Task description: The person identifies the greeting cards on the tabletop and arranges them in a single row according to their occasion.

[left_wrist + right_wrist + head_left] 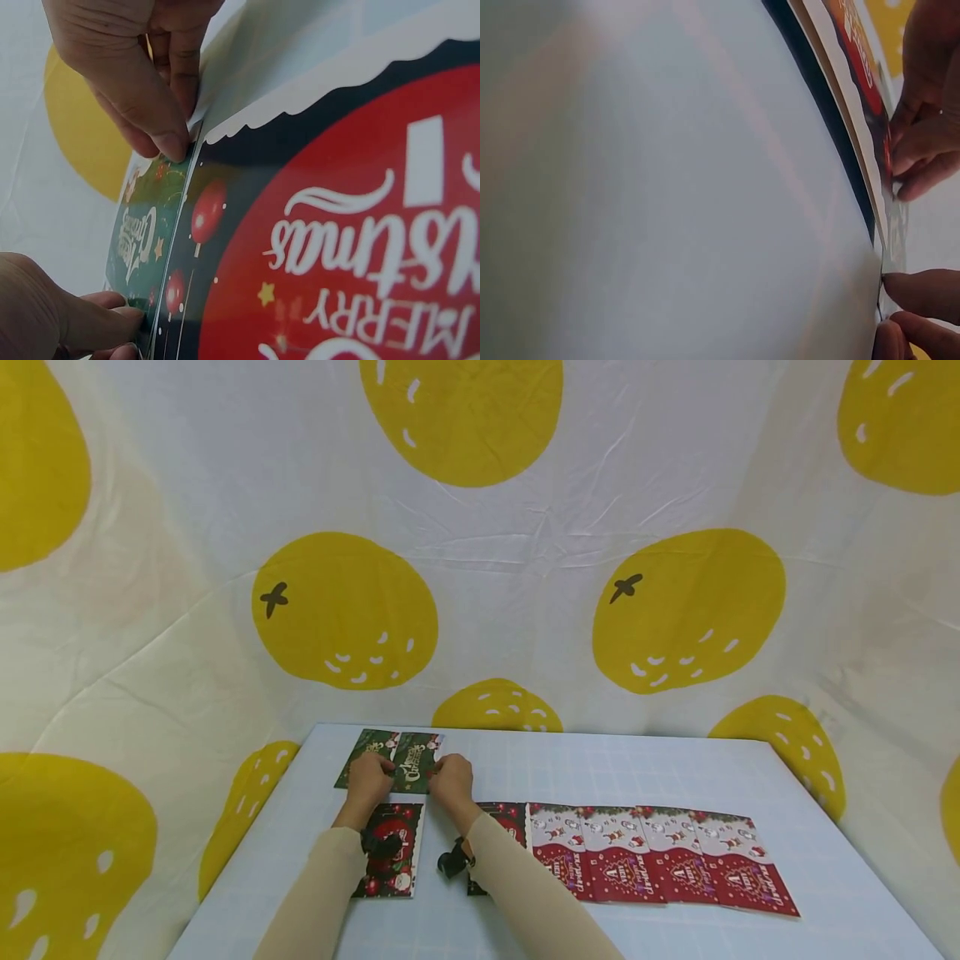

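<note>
Right now, from my remote seat, I see the left hand and the right hand working at either side of the right green card. The left one pinches its left side between thumb and fingers; the right one pinches its right side, fingers curled in. The head view shows this card near the far left corner of the surface, close to the far edge; I can't tell whether it lies quite flat.

Just beside it, toward the left edge, I have the left green card, partly covered by the left hand. Both bear pale lettering, and the left wrist view gives me "Merry Christmas" in red and white on the left dark card, which lies beneath the left forearm, nearer than the green pair.

A small black camera sits at the right wrist. Past that forearm I make out the right dark card, partly hidden by the cream sleeve. From there a row of four red-and-white cards runs toward the right edge; I can't tell whether they overlap. Beyond the far edge hangs a pale cloth printed with yellow fruit.
</note>
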The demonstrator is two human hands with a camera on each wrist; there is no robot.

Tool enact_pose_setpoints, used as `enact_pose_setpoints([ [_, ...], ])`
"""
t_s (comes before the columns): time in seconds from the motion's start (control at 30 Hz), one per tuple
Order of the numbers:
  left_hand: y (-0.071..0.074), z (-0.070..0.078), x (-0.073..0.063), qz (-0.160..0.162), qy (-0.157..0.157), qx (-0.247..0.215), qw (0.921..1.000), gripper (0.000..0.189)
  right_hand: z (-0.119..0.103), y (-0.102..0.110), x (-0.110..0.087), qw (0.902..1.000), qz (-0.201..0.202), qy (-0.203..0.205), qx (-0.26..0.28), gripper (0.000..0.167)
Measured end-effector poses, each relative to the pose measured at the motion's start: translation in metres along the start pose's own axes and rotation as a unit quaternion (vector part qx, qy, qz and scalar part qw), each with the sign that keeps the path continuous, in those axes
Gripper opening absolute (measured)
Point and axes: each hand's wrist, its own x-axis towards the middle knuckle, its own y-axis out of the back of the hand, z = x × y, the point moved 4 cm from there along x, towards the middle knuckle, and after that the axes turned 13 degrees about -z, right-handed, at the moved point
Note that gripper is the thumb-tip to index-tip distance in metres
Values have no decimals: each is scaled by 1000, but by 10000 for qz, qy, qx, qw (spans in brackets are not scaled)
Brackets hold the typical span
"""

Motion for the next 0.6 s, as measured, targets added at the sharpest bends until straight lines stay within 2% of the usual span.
enact_pose_setpoints([
  [0.27,0,2,-1,-65,-36,22,10000,25,0,1,-3,9995,101,225,-173,21],
  [0.43,-2,-1,-1,-56,-310,205,9993,25,-1,2,-6,9985,127,432,-313,25],
  [0.6,-2,-3,-5,82,-675,344,9971,24,2,1,-7,9989,-30,388,-248,31],
])
